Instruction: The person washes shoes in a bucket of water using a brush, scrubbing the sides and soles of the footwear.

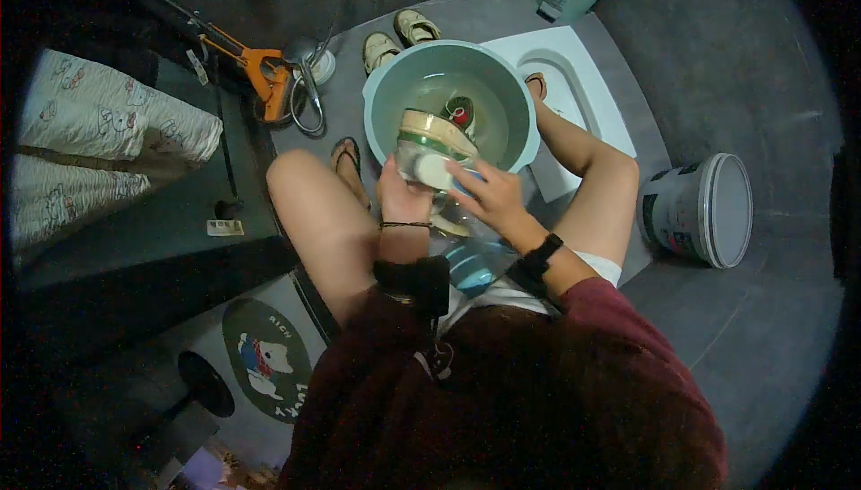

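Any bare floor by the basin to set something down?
Floor between pale shoes and white floor pan; smaller patch between basin, shower head and left foot. Crowded: basin's near rim, where left hand, right hand and held shoe cluster.

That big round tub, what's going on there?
Someone's left hand holds a shoe at the near edge of the tub. The right hand holds what looks like a brush up to it. There's water in the tub, and two pale shoes sit beyond its far side.

Shoes (420, 32), bucket (692, 210) on grey floor (471, 13)
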Available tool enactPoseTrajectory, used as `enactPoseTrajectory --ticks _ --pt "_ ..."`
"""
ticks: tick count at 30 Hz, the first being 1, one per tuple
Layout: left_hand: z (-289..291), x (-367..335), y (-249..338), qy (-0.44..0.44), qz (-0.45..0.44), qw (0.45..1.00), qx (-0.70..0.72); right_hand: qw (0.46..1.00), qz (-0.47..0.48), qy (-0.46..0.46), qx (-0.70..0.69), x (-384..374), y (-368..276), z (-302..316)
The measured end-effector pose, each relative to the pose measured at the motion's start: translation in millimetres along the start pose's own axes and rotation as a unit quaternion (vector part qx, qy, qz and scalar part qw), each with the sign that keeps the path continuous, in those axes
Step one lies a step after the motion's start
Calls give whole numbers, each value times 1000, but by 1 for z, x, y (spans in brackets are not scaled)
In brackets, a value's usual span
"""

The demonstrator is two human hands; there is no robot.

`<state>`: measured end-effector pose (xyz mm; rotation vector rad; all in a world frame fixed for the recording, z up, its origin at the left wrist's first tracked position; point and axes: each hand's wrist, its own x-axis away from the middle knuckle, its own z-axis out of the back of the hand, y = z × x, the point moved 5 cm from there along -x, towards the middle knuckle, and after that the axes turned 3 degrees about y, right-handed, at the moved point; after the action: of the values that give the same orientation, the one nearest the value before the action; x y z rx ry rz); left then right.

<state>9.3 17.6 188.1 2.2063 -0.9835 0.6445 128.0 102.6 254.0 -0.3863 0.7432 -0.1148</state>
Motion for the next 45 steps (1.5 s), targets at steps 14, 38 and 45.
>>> enactPoseTrajectory --ticks 14,38,45 --pt "-25 23 24 -35 -78 996 -22 999 26 -30 21 16 16 1" --pt "-31 25 1 -133 -126 983 0 982 -100 -80 140 -32 -37 22" --pt "-49 42 -6 -185 -152 964 -116 958 -97 -146 228 -70 -47 10"
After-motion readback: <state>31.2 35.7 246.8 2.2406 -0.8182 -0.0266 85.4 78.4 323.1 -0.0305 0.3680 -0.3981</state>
